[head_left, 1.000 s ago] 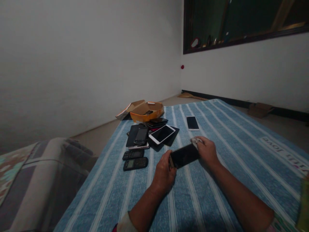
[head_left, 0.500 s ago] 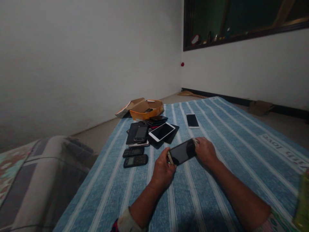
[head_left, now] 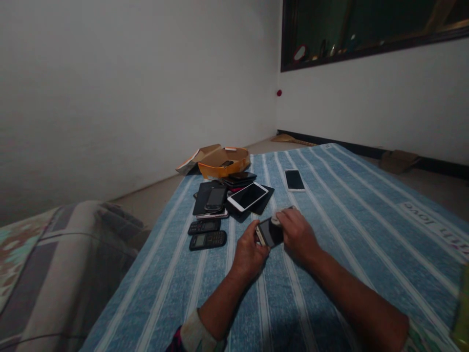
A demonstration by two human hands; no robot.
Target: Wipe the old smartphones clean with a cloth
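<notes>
My left hand is closed around the near left end of a smartphone, thumb along its edge. The phone is tilted screen-up above the blue striped cloth, with a dark reflection on its glass. My right hand lies over the phone's right part, its fingers bent and pressed together on the screen. Under those fingertips shows a small pale wad, perhaps cloth or tissue; its kind is unclear. The right hand hides much of the phone's far end.
Two keypad phones lie left of my hands. Behind them are several stacked phones, a white smartphone on top, and an open orange box. Another white smartphone lies apart on the striped cloth. A draped blanket is at left.
My right hand has moved left from the phone's right end onto its screen, bringing the pale wad along. The left hand keeps its hold. The view has shifted slightly.
</notes>
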